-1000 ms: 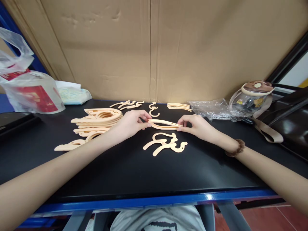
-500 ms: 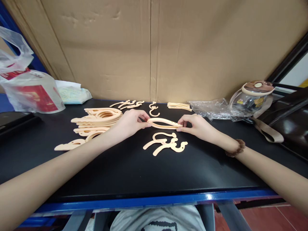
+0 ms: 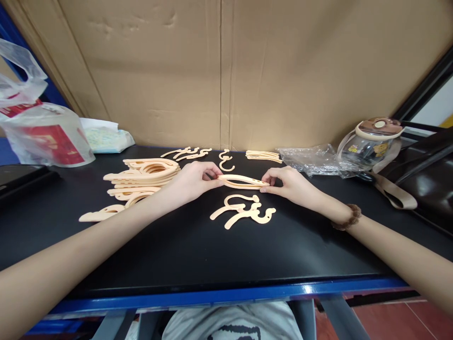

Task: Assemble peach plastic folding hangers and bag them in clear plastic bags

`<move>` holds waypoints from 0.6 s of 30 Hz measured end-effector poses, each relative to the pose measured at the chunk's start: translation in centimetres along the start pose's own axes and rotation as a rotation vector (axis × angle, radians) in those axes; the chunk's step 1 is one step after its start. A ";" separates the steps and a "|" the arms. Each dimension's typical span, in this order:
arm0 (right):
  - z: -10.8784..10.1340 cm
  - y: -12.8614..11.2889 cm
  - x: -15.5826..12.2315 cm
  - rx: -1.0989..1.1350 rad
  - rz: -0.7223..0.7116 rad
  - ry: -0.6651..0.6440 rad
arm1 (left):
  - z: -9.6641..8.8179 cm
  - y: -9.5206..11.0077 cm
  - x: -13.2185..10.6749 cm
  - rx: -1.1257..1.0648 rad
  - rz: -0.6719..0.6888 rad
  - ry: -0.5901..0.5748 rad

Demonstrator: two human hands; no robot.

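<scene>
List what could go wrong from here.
The slim curved peach piece is pinched only near its ends by the left hand and right hand, so it might slip. If dropped, it could hit the hook-shaped pieces just below. The left forearm looks close to the peach stack and might nudge it.

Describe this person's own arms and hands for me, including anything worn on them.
The left grip and right grip are bare, five-fingered human hands without gloves. No sleeve shows on the left forearm or right forearm. A brown, fuzzy-looking band circles the right wrist; the left wrist shows nothing worn.
</scene>
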State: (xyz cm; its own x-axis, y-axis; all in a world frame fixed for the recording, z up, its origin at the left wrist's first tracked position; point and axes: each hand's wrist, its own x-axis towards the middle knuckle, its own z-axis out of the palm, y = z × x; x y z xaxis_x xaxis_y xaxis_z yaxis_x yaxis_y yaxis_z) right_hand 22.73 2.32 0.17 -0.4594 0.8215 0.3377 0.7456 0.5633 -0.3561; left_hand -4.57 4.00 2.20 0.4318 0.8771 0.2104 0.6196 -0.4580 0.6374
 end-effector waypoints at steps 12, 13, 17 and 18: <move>0.1 -0.1 0.0 0.041 -0.002 0.002 | 0.0 0.4 -0.1 -0.047 -0.054 0.011; 0.1 0.0 0.0 0.040 -0.006 0.004 | 0.0 0.5 -0.1 -0.046 -0.055 0.015; 0.1 0.1 0.0 0.032 -0.022 0.003 | 0.0 0.6 -0.1 -0.025 -0.062 0.025; 0.1 0.1 0.0 0.028 -0.027 0.002 | 0.0 0.6 -0.1 -0.023 -0.067 0.028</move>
State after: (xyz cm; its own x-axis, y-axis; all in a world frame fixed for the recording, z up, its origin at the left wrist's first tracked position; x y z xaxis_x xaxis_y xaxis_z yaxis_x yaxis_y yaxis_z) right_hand 22.79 2.39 0.03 -0.4785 0.8056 0.3494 0.7187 0.5879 -0.3713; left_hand -4.29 3.62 2.57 0.3712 0.9094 0.1877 0.6310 -0.3953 0.6675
